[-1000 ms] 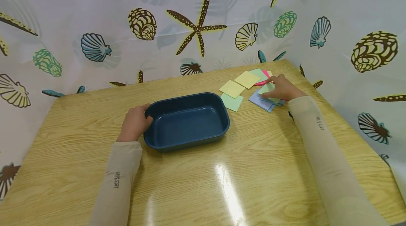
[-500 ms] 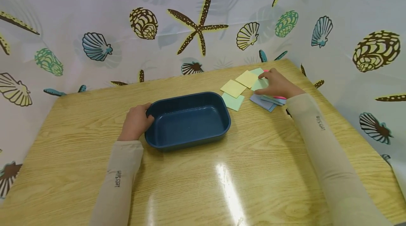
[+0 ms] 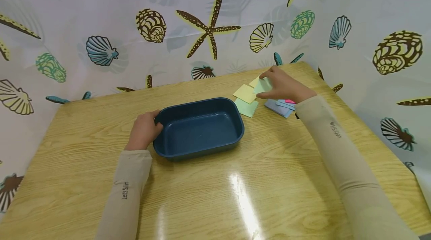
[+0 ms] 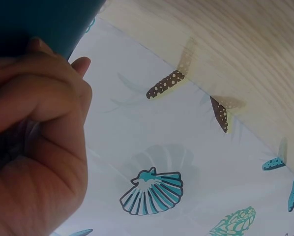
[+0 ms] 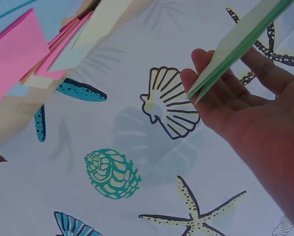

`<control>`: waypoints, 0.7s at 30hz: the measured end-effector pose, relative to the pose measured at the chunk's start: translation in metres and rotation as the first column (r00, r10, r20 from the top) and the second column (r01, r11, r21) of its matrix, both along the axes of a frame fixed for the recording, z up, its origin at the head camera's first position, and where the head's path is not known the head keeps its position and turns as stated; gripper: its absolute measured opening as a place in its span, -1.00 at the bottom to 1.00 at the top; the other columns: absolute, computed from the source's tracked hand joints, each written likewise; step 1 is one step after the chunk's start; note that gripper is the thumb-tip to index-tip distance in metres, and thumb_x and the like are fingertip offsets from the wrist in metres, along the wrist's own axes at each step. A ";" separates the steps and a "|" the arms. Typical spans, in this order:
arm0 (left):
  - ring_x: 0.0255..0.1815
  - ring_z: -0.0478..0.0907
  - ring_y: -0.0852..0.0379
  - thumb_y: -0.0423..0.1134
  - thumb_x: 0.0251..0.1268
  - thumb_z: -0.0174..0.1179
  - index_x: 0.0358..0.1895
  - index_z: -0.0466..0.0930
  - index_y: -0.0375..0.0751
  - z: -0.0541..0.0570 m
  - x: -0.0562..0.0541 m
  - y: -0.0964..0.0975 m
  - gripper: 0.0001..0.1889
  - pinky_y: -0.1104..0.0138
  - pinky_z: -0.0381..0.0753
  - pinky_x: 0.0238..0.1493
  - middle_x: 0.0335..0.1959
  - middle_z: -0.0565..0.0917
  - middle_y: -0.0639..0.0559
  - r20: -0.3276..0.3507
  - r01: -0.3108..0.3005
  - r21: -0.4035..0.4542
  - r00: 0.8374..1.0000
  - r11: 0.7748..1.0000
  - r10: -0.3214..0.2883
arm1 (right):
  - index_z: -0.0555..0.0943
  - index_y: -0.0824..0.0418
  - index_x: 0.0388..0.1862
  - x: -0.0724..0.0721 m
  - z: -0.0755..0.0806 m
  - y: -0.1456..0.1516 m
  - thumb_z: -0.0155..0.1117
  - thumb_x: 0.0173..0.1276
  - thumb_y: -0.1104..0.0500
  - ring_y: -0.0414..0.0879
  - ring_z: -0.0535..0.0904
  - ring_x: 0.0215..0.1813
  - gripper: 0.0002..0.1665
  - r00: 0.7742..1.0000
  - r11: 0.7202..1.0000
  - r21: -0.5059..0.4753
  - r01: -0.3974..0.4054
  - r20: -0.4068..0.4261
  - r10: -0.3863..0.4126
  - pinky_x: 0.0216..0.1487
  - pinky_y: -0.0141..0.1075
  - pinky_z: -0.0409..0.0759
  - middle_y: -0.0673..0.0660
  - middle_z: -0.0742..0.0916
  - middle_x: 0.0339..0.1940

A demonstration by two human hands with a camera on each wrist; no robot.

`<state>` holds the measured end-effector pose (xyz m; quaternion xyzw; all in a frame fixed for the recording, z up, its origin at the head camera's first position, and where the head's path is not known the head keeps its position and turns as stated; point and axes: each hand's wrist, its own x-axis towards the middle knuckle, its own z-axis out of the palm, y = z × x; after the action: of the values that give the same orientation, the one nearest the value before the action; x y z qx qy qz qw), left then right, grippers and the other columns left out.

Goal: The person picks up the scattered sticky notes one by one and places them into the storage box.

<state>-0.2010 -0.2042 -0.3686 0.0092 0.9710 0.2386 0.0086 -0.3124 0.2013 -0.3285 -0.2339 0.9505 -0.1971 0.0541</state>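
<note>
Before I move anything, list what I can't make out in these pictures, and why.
- Head view: whatever lies directly behind the right hand, covered by that hand.
- Right wrist view: the far end of the green paper, cut off by the top edge; its sheet count, seen nearly edge-on.
- Left wrist view: most of the dark blue tray, cut off by the frame; part of the left hand, cut off by the left edge.

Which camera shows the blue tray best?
The head view: the blue tray shows nearly whole, inside and rim, with the left hand gripping one end. The left wrist view catches only a dark piece in its top left corner. The right wrist view shows none of it.
</note>
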 end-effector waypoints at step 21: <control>-0.62 0.35 0.07 -0.47 0.22 0.03 0.31 0.33 -0.51 -0.003 -0.002 -0.002 -0.46 0.27 0.36 -0.46 0.07 0.54 -0.47 -0.010 0.008 -0.015 1.000 1.000 -0.008 | 0.46 0.44 0.24 0.025 0.023 -0.060 0.45 0.12 -0.03 0.14 0.42 0.06 -0.18 0.980 0.981 -0.026 -0.192 -0.047 0.191 0.05 -0.05 0.43 0.29 0.45 0.14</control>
<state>-0.2028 -0.2058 -0.3714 0.0141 0.9728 0.2311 0.0044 -0.2872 0.1415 -0.3057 -0.3296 0.9214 -0.2002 0.0480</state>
